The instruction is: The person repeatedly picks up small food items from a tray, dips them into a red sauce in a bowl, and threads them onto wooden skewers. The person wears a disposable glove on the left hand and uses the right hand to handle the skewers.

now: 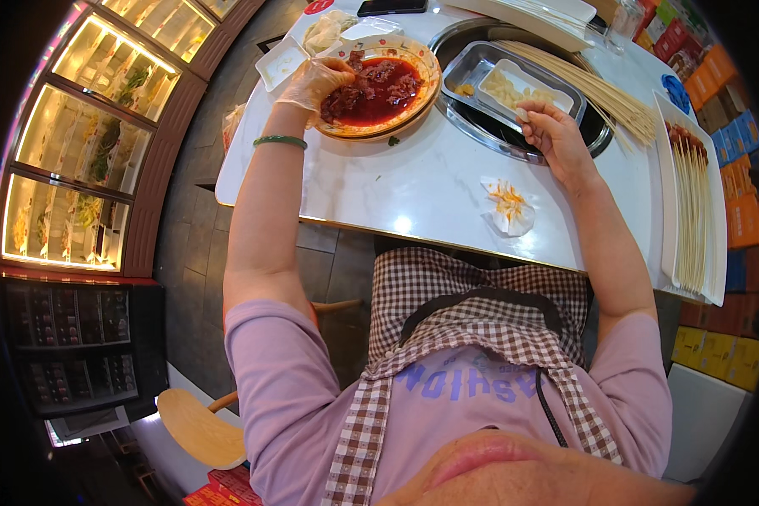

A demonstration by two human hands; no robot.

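Observation:
My left hand (322, 81), in a clear plastic glove, is over the left side of a patterned plate (429, 60). Its fingertips pinch at the dark red meat pieces (379, 82) lying in red liquid there. Between the thumb and fingers of my bare right hand (553, 136) is a small pale piece of food (522, 115). Just beyond that hand, more pale pieces (512, 88) lie in a white dish (566, 101) within a metal tray (471, 57). The tray rests over a round metal-rimmed recess (522, 153) in the table.
Bare wooden skewers (582, 82) fan out behind the metal tray. A long white tray (665, 209) of loaded skewers (692, 209) stands at the right. A stained crumpled tissue (509, 209) lies near the table's front edge. At the far left are a small white dish (281, 63) and a phone (392, 6).

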